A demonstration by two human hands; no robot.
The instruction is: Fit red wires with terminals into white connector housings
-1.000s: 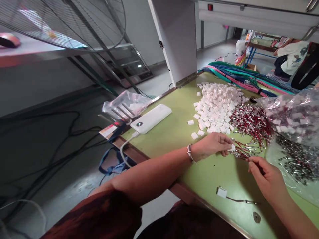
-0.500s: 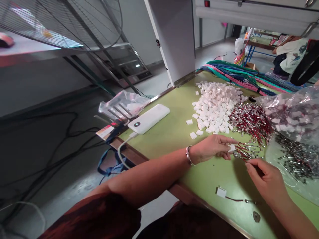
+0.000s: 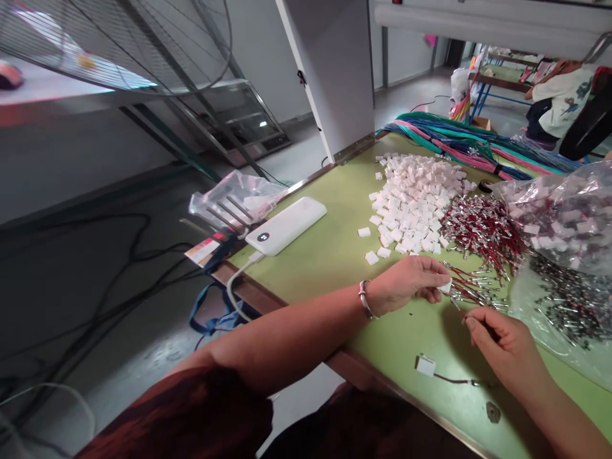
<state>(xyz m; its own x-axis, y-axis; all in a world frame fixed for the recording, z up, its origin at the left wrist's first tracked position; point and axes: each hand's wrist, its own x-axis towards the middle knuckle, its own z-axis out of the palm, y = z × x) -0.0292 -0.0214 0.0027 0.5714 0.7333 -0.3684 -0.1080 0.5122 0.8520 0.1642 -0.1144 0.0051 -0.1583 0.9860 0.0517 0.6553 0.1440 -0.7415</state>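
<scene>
Between the thumb and fingers of my left hand (image 3: 414, 280) is a small white connector housing (image 3: 445, 286). My right hand (image 3: 502, 335) pinches a short red wire (image 3: 459, 308), its metal-tipped end pointing at the housing; whether the two touch I cannot tell. Just behind my hands lie several loose red wires (image 3: 478, 284) with crimped metal ends. Beyond my left hand is a heap of white housings (image 3: 414, 197), and to its right a pile of red wires (image 3: 482, 229). Nearer the table's front edge lies another housing (image 3: 425, 365) with one dark wire attached.
A white power bank (image 3: 289, 226) with a cable lies at the table's left edge. Clear bags of housings (image 3: 564, 217) and dark wires (image 3: 568, 306) sit at the right. Long coloured wire bundles (image 3: 459, 143) run along the back. A person (image 3: 559, 102) sits beyond.
My right hand has shifted slightly left and lifted a single red wire away from the loose ones, its tip now by the housing. My left thumb has closed over the housing.
</scene>
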